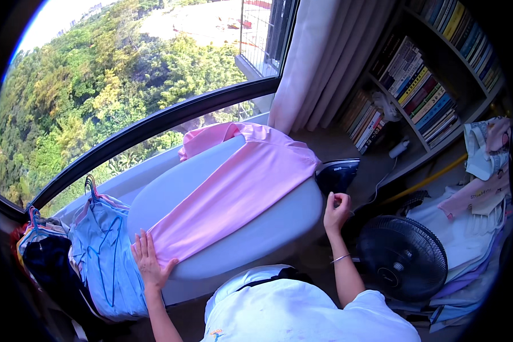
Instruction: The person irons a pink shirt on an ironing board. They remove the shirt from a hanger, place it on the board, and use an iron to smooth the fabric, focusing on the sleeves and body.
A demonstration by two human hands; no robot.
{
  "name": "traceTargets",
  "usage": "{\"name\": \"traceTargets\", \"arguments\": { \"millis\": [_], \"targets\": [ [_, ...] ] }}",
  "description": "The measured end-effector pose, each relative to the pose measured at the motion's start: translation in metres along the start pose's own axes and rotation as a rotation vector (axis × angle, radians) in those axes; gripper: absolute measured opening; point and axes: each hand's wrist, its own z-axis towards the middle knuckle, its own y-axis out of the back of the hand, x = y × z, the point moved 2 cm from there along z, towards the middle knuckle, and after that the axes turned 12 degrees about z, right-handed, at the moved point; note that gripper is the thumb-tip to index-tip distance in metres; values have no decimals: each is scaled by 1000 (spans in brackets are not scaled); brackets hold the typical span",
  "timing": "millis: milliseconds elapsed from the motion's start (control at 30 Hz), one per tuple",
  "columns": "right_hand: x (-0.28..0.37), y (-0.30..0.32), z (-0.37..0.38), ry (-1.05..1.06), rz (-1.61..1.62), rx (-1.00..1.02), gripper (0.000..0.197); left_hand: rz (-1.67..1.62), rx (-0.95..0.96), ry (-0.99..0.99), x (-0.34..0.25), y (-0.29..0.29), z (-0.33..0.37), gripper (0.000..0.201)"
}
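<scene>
A pink garment (228, 196) with a long, narrow part lies diagonally across the pale blue ironing board (279, 231). Its far end bunches and drapes over the board's window-side edge. My left hand (149, 263) rests flat on the garment's near left end, fingers stretched out. Off the board's right side, my right hand (337, 212) is raised with its fingers curled in, and nothing shows in them. Just beyond that hand, a dark blue iron (337, 174) stands by the board's right end, apart from my fingers.
Blue shirts on hangers (104, 251) and dark clothes (54, 265) hang at the left. A black fan (402, 256) stands close to my right forearm, with piled clothes (473, 228) beyond it. A white cord (376, 196) runs near the bookshelf (439, 145). Window and curtain (325, 62) lie ahead.
</scene>
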Motion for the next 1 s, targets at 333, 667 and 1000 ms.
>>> {"name": "traceTargets", "arguments": {
  "millis": [333, 667, 1000],
  "targets": [
    [-159, -19, 35, -338, 175, 178, 34, 2, 3, 12, -3, 8, 0, 103],
    [-84, 11, 106, -445, 503, 257, 22, 6, 23, 15, 2, 4, -1, 102],
    [133, 33, 71, -555, 968, 677, 23, -664, -193, 148, 27, -12, -4, 70]
  ]
}}
